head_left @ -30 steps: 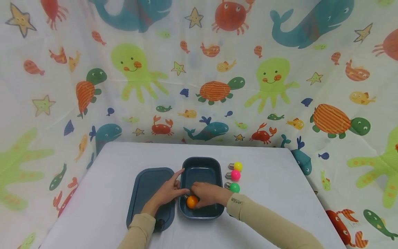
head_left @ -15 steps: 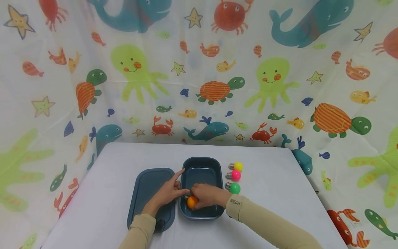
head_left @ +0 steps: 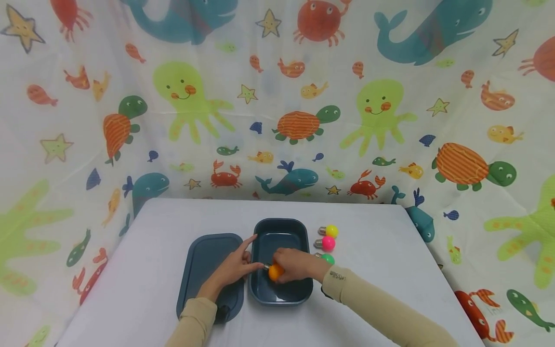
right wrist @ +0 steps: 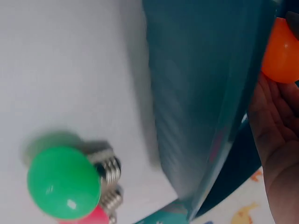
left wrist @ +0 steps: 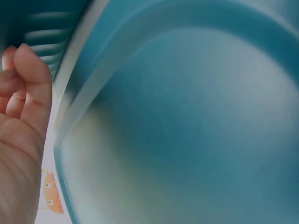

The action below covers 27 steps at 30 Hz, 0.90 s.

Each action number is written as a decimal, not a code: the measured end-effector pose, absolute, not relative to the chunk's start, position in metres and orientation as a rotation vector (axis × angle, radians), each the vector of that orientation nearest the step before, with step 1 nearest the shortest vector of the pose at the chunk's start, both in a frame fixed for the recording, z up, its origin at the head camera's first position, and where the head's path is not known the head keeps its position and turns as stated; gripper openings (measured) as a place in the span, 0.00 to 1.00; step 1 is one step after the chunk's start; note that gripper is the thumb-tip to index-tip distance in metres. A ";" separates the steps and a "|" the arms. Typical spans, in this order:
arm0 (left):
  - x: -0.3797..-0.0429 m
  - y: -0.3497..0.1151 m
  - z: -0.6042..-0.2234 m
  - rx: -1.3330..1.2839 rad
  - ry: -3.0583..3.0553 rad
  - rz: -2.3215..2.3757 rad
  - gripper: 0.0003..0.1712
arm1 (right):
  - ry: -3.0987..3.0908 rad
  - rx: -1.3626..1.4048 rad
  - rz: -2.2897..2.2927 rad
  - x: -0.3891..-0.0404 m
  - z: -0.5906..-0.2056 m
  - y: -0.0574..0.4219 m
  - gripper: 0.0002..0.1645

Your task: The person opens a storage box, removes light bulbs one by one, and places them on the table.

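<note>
An orange light bulb (head_left: 274, 273) with a silver screw base is inside the dark blue-green box (head_left: 281, 301), near its left wall. My right hand (head_left: 297, 264) reaches over the right rim and pinches the bulb's round end, the base pointing left. In the right wrist view the orange bulb (right wrist: 282, 53) shows just past the rim, against the fingers. My left hand (head_left: 231, 266) rests at the box's left rim, index finger stretched along it and thumb tip over it beside the bulb's base. Its other fingers bend loosely near the outer wall in the left wrist view.
A matching flat lid (head_left: 207, 258) lies left of the box, partly under the left forearm. Right of the box, yellow (head_left: 331, 231), pink (head_left: 328, 243) and green (head_left: 328, 260) bulbs lie in a column on the white table (head_left: 373, 270). A sea-animal curtain (head_left: 277, 96) hangs behind.
My right hand has shifted slightly right and away from me within the box, carrying the orange bulb with it. The left hand stays at the rim.
</note>
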<state>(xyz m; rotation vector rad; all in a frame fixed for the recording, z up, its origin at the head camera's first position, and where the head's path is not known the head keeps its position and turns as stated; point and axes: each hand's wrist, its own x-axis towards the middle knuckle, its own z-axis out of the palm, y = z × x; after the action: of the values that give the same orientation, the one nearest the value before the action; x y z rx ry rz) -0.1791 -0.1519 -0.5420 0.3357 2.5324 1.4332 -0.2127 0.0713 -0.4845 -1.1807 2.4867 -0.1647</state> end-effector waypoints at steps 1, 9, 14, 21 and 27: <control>-0.179 -0.152 -0.542 0.334 2.534 1.433 0.51 | 2.492 -1.177 -0.175 -0.214 -0.483 0.073 0.25; -0.181 -0.152 -0.545 0.327 2.537 1.438 0.52 | 2.520 -1.163 -0.213 -0.220 -0.475 0.084 0.25; -0.181 -0.153 -0.547 0.326 2.539 1.433 0.51 | 2.528 -1.156 -0.217 -0.221 -0.471 0.088 0.26; -0.181 -0.153 -0.547 0.307 2.543 1.426 0.50 | 2.555 -1.115 -0.216 -0.225 -0.464 0.093 0.27; -0.181 -0.152 -0.547 0.305 2.546 1.421 0.51 | 2.565 -1.088 -0.242 -0.229 -0.460 0.099 0.27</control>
<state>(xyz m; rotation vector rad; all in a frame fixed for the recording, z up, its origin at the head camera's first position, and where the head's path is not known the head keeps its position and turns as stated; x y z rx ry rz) -0.1812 -0.1524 -0.5472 0.3051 2.5456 1.4208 -0.2285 0.0989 -0.4596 -1.0882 2.5650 -0.2418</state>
